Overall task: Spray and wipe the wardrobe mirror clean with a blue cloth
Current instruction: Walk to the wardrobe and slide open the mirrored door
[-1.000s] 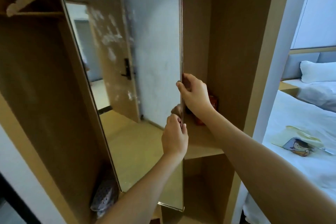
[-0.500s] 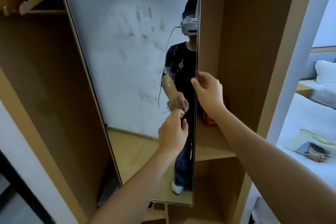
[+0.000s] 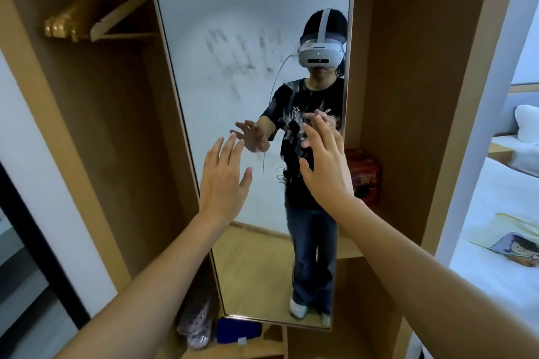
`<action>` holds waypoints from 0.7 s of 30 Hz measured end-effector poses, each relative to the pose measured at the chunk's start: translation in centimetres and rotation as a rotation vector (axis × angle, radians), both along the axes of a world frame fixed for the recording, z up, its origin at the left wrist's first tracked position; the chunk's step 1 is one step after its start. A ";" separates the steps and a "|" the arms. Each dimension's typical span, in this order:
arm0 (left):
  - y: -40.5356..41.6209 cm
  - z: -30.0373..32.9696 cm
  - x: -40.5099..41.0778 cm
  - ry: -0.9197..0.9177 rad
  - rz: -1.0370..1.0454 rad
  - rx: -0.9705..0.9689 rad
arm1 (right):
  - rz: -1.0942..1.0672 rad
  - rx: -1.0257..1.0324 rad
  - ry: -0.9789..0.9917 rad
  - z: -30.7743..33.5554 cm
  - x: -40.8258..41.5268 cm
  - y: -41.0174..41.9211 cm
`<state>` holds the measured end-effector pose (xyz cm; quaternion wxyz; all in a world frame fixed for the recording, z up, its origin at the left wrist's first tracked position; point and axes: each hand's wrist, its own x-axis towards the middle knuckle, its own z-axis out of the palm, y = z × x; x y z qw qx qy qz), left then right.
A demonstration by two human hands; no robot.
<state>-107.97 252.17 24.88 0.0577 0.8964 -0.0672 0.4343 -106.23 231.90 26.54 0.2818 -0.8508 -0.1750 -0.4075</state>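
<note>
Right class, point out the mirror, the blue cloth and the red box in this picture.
mirror (image 3: 233, 23): head view, on the upper glass left of the reflection.
blue cloth (image 3: 237, 329): head view, on its middle, below the mirror.
red box (image 3: 366, 173): head view, on its front face.

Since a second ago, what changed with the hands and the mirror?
The tall wardrobe mirror panel swung round from edge-on to face the camera, showing grey handprint smears. Both hands let go of its right edge: the left hand and right hand now hover open in front of the glass. Unchanged: the red box on the shelf, the wooden hangers and the smears unwiped.
</note>
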 end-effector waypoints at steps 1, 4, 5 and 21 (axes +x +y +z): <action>0.5 0.1 -0.1 0.023 0.000 0.027 | -0.005 -0.019 0.013 -0.2 0.0 0.2; 1.4 0.1 -0.1 0.069 0.010 0.089 | -0.049 -0.058 0.044 -0.9 0.0 0.6; 1.6 0.0 -0.1 0.085 0.010 0.102 | -0.070 -0.076 0.061 -1.2 0.0 0.8; 1.9 -3.3 4.9 0.096 0.021 0.192 | -0.193 -0.215 0.095 -4.2 3.9 0.3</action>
